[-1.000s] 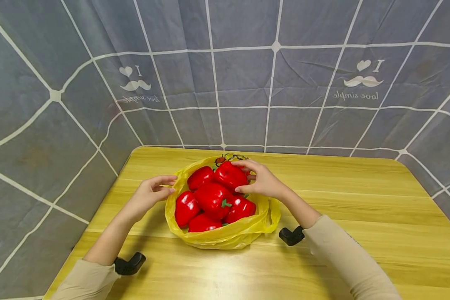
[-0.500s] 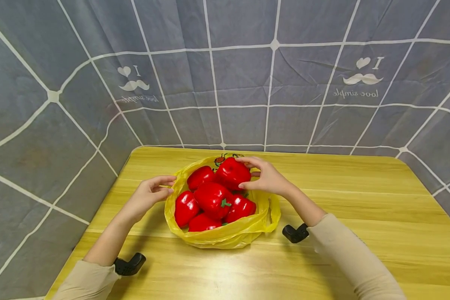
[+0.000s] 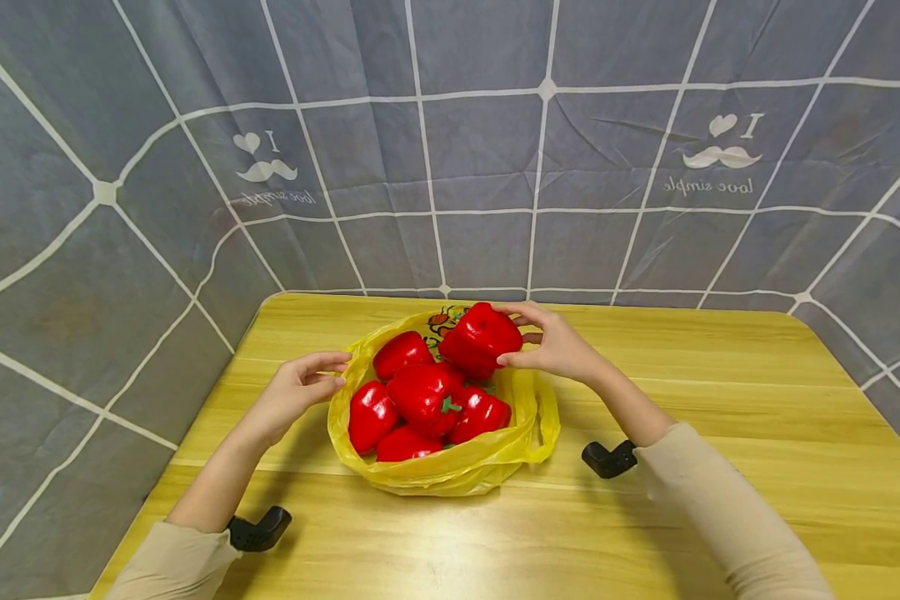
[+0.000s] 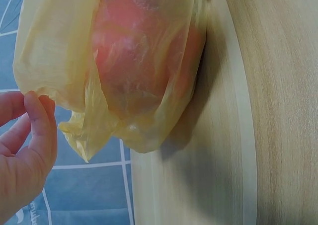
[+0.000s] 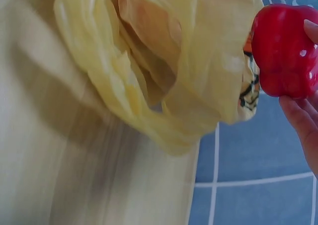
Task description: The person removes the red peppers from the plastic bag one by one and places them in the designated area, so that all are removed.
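Observation:
A yellow plastic bag (image 3: 450,479) sits open on the table, several glossy red bell peppers (image 3: 426,396) with green stems heaped inside. My right hand (image 3: 558,346) grips one bell pepper (image 3: 482,337) from its right side, raised above the others at the bag's back right rim. The right wrist view shows that bell pepper (image 5: 283,51) between thumb and fingers, beside the bag's printed side. At the left rim, my left hand (image 3: 292,392) pinches the bag's edge with fingertips and thumb. Through the thin bag (image 4: 59,46), red shows in the left wrist view.
The wood-grain table (image 3: 705,400) reaches out on both sides of the bag. A grey cloth (image 3: 487,158) with white grid lines hangs behind it and along the left. Black wrist mounts (image 3: 258,530) sit at both sleeves. A bag handle loop (image 3: 549,421) droops at the right.
My right hand has drawn one bell pepper up and to the right from the heap, uncovering more red below it. My left hand stays at the bag's left rim.

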The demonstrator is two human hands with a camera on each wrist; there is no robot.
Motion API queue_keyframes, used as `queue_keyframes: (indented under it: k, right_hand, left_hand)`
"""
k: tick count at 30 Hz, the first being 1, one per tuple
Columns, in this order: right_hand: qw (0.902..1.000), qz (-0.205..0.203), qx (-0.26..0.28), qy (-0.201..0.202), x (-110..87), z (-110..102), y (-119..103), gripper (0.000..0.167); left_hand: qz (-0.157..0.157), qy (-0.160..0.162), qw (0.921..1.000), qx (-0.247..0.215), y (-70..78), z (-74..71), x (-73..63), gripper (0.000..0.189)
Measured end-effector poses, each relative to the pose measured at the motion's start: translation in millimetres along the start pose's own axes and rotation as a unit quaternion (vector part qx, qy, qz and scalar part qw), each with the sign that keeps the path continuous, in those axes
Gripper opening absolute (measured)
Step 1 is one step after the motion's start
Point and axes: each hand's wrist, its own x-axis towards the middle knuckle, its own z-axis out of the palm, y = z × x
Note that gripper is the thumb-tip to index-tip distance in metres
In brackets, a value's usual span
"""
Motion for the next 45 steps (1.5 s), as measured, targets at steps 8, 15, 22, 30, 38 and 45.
queue_keyframes:
  k: [8, 15, 22, 30, 38, 45]
  right_hand:
    - [0.9995, 0.015, -0.017, 0.02, -7.7, -17, 6, 0.064]
    - [0.9986, 0.029, -0.032, 0.032, -14.4, -29, 13, 0.065]
    - [0.9972, 0.039, -0.039, 0.051, -22.0, -39, 20, 0.064]
    - [0.9939, 0.06, -0.063, 0.067, -32.6, -49, 35, 0.064]
    - [0.9905, 0.088, -0.069, 0.08, -44.1, -55, 51, 0.066]
    - [0.9854, 0.125, -0.072, 0.09, -54.5, -58, 59, 0.067]
  left_hand:
    - [0.0, 0.001, 0.9999, 0.013, -1.4, -0.8, 0.6, 0.042]
    - [0.002, 0.005, 0.9999, 0.016, -2.2, -1.5, 0.4, 0.041]
    - [0.006, 0.014, 0.9998, 0.015, -3.4, -1.1, -0.3, 0.041]
    - [0.006, 0.018, 0.9996, 0.021, -6.8, -0.7, 1.0, 0.039]
    - [0.005, 0.017, 0.9997, 0.017, -7.6, -0.5, 0.8, 0.039]
    - [-0.003, 0.016, 0.9997, 0.017, -6.9, -0.6, 0.5, 0.04]
